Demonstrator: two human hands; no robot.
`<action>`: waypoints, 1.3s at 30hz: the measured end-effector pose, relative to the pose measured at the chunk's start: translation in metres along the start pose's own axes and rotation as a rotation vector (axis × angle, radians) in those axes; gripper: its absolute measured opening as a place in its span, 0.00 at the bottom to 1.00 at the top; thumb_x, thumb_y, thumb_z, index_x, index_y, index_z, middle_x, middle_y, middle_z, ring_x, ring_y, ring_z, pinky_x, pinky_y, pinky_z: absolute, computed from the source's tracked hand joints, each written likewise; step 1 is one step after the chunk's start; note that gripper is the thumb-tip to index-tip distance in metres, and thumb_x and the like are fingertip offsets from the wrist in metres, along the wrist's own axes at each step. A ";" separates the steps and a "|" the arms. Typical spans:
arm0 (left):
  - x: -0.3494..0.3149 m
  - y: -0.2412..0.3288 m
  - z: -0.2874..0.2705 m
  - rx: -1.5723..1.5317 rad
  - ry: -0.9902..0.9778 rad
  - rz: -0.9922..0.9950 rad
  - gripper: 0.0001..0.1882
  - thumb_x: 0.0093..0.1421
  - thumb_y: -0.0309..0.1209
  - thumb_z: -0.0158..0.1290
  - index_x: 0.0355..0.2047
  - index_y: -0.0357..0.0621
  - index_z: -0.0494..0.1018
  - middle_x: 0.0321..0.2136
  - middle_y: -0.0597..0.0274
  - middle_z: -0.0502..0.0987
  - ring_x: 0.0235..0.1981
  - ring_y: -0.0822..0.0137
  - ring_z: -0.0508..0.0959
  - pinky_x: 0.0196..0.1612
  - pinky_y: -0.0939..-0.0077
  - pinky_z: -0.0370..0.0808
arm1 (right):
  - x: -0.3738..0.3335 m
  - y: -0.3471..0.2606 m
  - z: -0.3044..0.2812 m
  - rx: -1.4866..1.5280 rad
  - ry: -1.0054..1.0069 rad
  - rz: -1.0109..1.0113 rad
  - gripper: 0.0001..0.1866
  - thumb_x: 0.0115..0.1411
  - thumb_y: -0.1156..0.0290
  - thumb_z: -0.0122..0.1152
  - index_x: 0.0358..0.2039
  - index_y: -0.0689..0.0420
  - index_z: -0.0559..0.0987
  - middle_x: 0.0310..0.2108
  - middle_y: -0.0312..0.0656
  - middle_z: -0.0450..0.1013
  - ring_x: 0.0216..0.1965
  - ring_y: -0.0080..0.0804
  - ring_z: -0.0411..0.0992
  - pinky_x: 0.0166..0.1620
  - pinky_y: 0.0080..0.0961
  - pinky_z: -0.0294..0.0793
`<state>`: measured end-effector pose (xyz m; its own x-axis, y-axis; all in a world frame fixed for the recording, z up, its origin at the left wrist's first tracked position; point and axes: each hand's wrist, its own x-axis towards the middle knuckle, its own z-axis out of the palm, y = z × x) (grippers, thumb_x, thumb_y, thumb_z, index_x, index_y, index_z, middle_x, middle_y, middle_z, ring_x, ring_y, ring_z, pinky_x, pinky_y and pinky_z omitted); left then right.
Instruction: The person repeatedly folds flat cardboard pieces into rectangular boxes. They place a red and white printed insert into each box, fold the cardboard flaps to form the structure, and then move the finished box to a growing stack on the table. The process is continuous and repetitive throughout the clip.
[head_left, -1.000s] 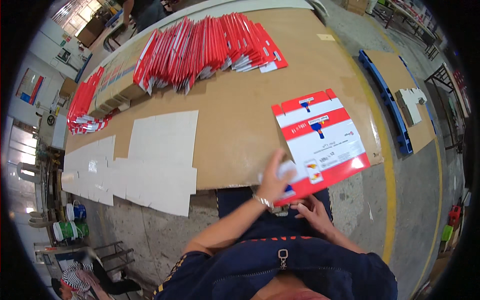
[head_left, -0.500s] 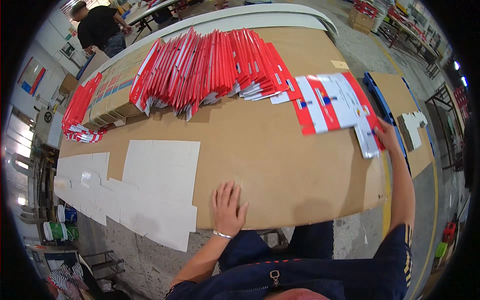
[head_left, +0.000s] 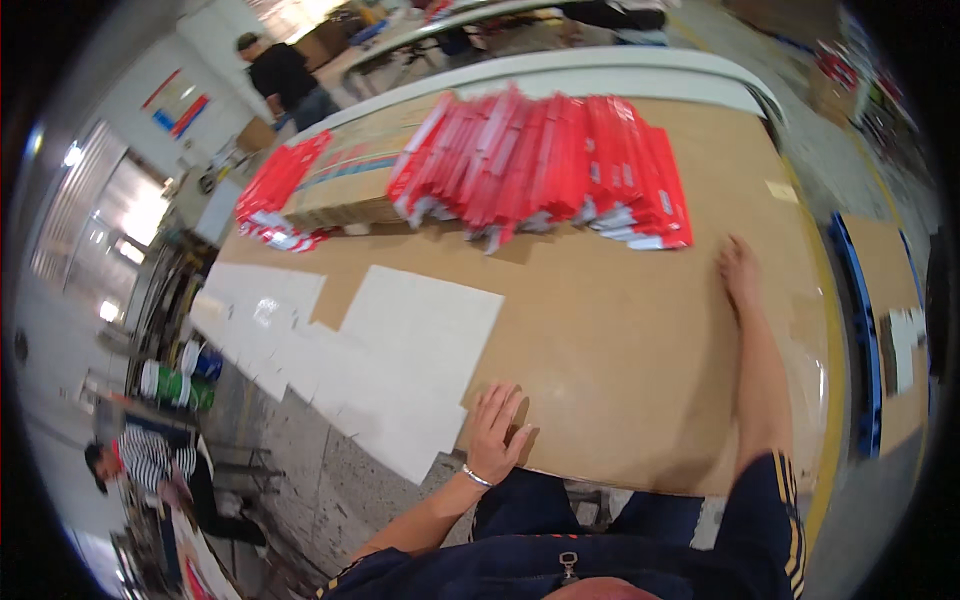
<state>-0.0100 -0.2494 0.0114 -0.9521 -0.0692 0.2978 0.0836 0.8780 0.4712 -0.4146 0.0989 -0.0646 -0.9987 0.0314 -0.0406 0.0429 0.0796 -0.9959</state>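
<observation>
My left hand (head_left: pixel 495 432) lies flat on the brown cardboard-covered tabletop (head_left: pixel 610 340) by its near edge, fingers spread, beside the white die-cut cardboard sheet (head_left: pixel 400 330). My right hand (head_left: pixel 738 272) is over the right part of the table, fingers loosely extended, with nothing visible in it. It is a short way from the right end of a long row of red and white printed cardboard pieces (head_left: pixel 540 160). These pieces lean on one another across the far side of the table and are slightly blurred.
Left of the row sit a stack of brown cardboard (head_left: pixel 365 155) and another red and white bundle (head_left: pixel 280 190). A blue pallet (head_left: pixel 855 330) bearing cardboard stands on the floor at right. Two people work at left, one in black (head_left: pixel 285 80), one in stripes (head_left: pixel 150 460). Buckets (head_left: pixel 180 380) stand nearby.
My right hand has let go of the flat red and white printed piece and moved away from the table's right edge. That piece no longer lies flat there. The whole view has turned and shifted.
</observation>
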 end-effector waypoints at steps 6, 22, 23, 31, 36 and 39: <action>-0.044 -0.030 -0.087 0.529 -0.439 -0.563 0.53 0.50 0.59 0.60 0.66 0.38 0.53 0.70 0.42 0.42 0.71 0.41 0.39 0.61 0.25 0.44 | -0.152 0.001 -0.143 -0.240 0.176 -0.101 0.16 0.69 0.70 0.49 0.54 0.61 0.72 0.30 0.32 0.68 0.29 0.18 0.66 0.31 0.15 0.66; -0.037 0.012 -0.117 0.238 0.099 0.305 0.12 0.52 0.22 0.50 0.37 0.41 0.76 0.34 0.53 0.78 0.36 0.55 0.80 0.38 0.65 0.78 | -0.379 -0.126 0.042 -0.465 -0.188 -0.762 0.28 0.51 0.77 0.63 0.55 0.62 0.71 0.48 0.50 0.72 0.51 0.46 0.71 0.54 0.38 0.69; -0.037 0.041 -0.106 0.174 0.034 0.404 0.12 0.52 0.23 0.51 0.38 0.40 0.74 0.34 0.54 0.77 0.35 0.55 0.79 0.36 0.66 0.78 | -0.397 -0.141 0.066 -0.471 -0.328 -0.849 0.32 0.48 0.77 0.66 0.56 0.61 0.70 0.52 0.51 0.70 0.55 0.48 0.68 0.58 0.41 0.66; -0.057 0.069 -0.080 0.047 -0.220 0.253 0.54 0.40 0.46 0.69 0.64 0.44 0.56 0.63 0.48 0.60 0.65 0.46 0.58 0.66 0.54 0.57 | -0.406 -0.082 0.033 -0.434 -0.292 -0.775 0.14 0.44 0.88 0.57 0.31 0.58 0.79 0.30 0.44 0.74 0.36 0.44 0.73 0.45 0.38 0.71; -0.056 -0.018 -0.030 0.149 -0.426 0.280 0.40 0.40 0.26 0.65 0.58 0.48 0.66 0.61 0.58 0.64 0.66 0.53 0.58 0.65 0.53 0.58 | -0.411 -0.077 -0.062 -0.364 -0.210 -0.427 0.14 0.47 0.90 0.55 0.32 0.59 0.77 0.31 0.44 0.73 0.39 0.41 0.72 0.50 0.37 0.69; -0.047 -0.019 -0.006 -0.164 -0.384 0.307 0.28 0.43 0.24 0.61 0.49 0.50 0.74 0.56 0.63 0.70 0.63 0.57 0.62 0.63 0.55 0.60 | -0.420 -0.062 -0.100 -0.348 -0.141 -0.324 0.11 0.49 0.87 0.55 0.34 0.60 0.76 0.32 0.44 0.73 0.40 0.41 0.72 0.54 0.40 0.67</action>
<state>0.0345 -0.2656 -0.0066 -0.9131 0.3861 0.1307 0.3918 0.7427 0.5431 0.0051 0.1804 0.0222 -0.9552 -0.1836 0.2323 -0.2878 0.3917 -0.8739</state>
